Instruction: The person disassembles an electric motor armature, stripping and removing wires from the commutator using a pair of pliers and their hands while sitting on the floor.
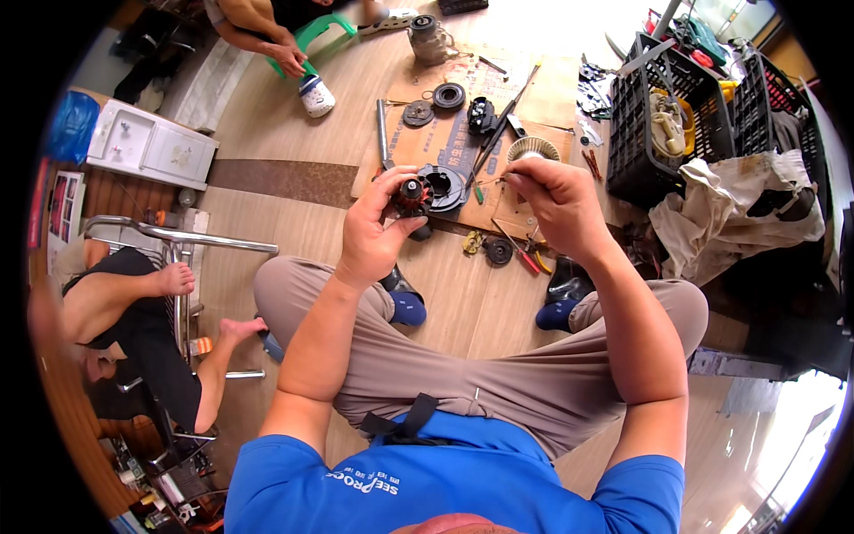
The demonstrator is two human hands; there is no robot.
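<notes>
My left hand is wrapped round a dark motor part with reddish-copper windings, a knob-like end turned up; it looks like a small motor armature. Opposite it, the fingertips of my right hand are pinched on a thin brass-coloured wire-like piece that points toward the part. The two are apart. Just beyond the held part, a round grey motor housing with an open centre lies on flattened cardboard. Close to my right fingers are a pale ribbed fan wheel and a small green-handled tool.
Black discs, a black block-shaped part and a long rod lie farther out, near a grey metal pump-like body. Pliers lie between my feet. Black crates stand right. Other people sit left and far left.
</notes>
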